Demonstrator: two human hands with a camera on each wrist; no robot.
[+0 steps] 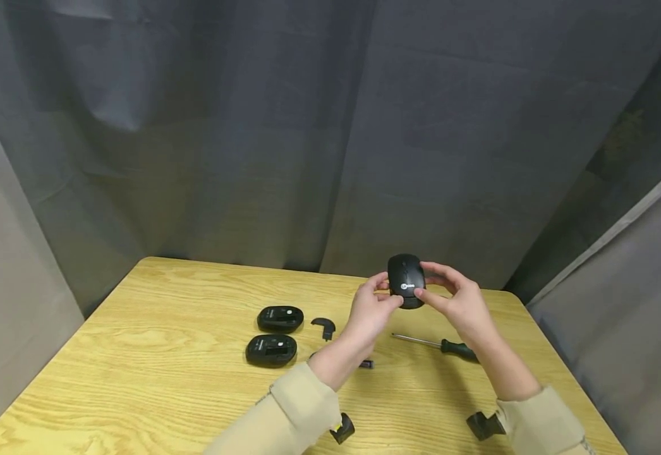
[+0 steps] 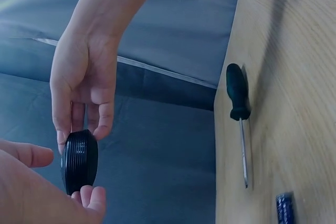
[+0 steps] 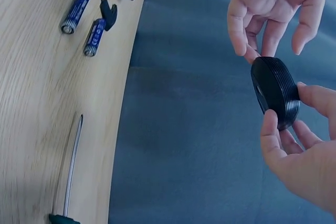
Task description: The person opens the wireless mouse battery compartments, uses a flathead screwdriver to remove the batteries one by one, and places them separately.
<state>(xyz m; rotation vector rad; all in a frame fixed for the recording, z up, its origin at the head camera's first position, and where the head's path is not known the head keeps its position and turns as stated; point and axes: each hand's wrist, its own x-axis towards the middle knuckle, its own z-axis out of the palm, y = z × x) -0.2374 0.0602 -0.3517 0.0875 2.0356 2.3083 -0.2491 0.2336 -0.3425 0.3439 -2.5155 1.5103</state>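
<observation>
A black computer mouse (image 1: 407,278) with a white logo is held up over the table's far edge, its top facing the head camera. My right hand (image 1: 467,309) pinches it, thumb on the top shell and fingers at its right edge. My left hand (image 1: 367,313) is at the mouse's left side. Fingertips of the left hand (image 3: 278,9) touch the rim, while its thumb stands away from the mouse (image 3: 275,93) in the right wrist view. Ridges line the side of the mouse (image 2: 80,161) in the left wrist view.
Two upturned black mice (image 1: 280,319) lie left of my hands, near a curved black cover (image 1: 325,327). Two blue batteries (image 3: 76,13) lie on the wooden table (image 1: 165,366), partly behind my left arm in the head view. A green-handled screwdriver (image 1: 458,349) lies right. Grey curtains (image 1: 251,126) hang behind.
</observation>
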